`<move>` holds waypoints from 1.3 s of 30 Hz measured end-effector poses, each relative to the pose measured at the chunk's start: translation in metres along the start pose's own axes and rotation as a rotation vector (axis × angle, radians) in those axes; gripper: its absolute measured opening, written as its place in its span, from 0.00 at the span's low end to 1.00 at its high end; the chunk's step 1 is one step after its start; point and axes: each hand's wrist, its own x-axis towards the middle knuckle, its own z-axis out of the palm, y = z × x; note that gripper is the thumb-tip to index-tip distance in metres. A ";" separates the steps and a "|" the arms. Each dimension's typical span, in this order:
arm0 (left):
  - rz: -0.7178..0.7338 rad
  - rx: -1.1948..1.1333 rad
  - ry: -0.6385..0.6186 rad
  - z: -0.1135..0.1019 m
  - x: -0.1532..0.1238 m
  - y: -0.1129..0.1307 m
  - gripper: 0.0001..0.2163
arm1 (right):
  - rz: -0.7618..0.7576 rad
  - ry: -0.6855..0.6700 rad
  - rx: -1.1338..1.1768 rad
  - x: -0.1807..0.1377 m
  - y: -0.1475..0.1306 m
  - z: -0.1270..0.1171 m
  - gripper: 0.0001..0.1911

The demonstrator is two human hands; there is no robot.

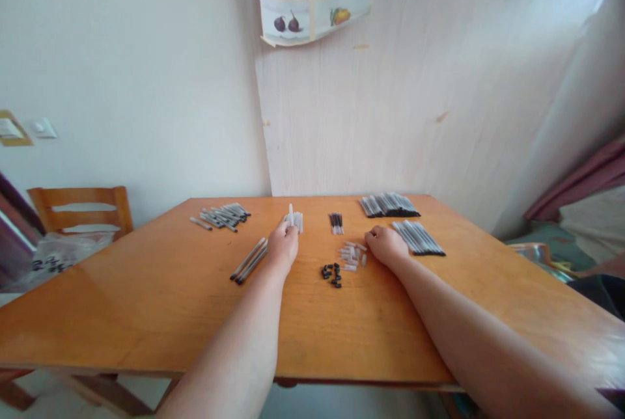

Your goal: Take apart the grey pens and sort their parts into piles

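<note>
My left hand [283, 243] is closed around a thin white pen part that sticks up above the fingers, right over a small bunch of white tubes [297, 219]. My right hand [385, 243] rests on the wooden table [161, 302] with fingers curled, touching a loose heap of small clear caps [352, 254]. Black end plugs [332, 272] lie just in front of that heap. A few dark refills [335, 222] sit between the hands. Two or three assembled pens [250, 261] lie left of my left wrist.
A pile of grey pens [222, 216] lies at the far left of the table. Two stacks of pen barrels [389, 205] [418, 237] lie at the far right. A wooden chair [81, 207] with a plastic bag [53, 256] stands left. Walls close the far edge.
</note>
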 end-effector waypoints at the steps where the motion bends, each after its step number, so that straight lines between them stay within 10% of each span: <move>1: -0.013 -0.013 0.027 -0.002 0.001 0.001 0.14 | -0.004 -0.002 0.008 0.000 0.000 0.000 0.20; 7: -0.085 0.035 0.148 -0.014 0.022 0.006 0.14 | -0.031 -0.010 0.032 0.002 0.002 0.001 0.20; 15: -0.056 0.455 -0.047 -0.028 0.060 -0.002 0.09 | -0.036 -0.015 0.047 0.001 0.001 -0.002 0.20; 39: 0.048 0.754 -0.148 0.001 0.097 -0.007 0.09 | -0.020 -0.042 0.063 0.003 0.000 -0.003 0.19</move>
